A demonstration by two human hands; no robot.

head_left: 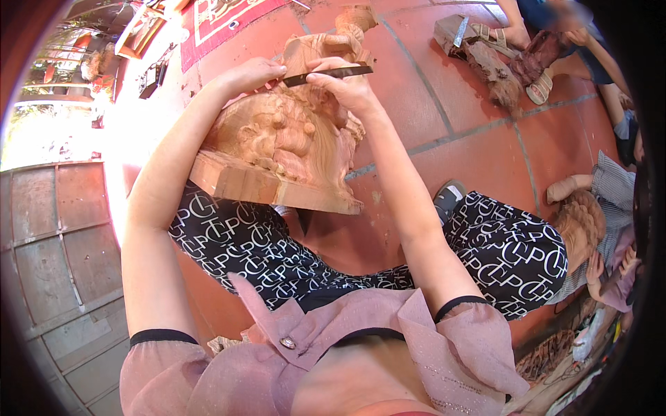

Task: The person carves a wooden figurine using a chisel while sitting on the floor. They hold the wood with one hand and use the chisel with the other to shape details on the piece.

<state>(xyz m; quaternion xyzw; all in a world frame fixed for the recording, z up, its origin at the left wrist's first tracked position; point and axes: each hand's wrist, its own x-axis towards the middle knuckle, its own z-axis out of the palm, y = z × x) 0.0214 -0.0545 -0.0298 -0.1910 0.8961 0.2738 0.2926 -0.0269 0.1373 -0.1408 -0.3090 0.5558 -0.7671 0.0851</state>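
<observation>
- Up top, both hands meet on a flat dark metal scraper blade [327, 74] laid across the upper part of a pale wooden lion carving [288, 142].
- Right hand [347, 87] pinches the blade's middle between thumb and fingers.
- Left hand [253, 73] grips the blade's left end with its fingertips.
- Carving rests tilted on the person's patterned black-and-white trousers [243, 246], above the red tiled floor [472, 159].
- Another person's sandalled feet [517, 35] and a darker carved block [485, 59] lie well apart, upper right.

- Wooden carving [277, 145]: pale reddish animal figure on a flat base, tilted, propped on the person's left thigh.
- Dark flat metal blade [333, 73]: lying nearly horizontal across the carving's top.
</observation>
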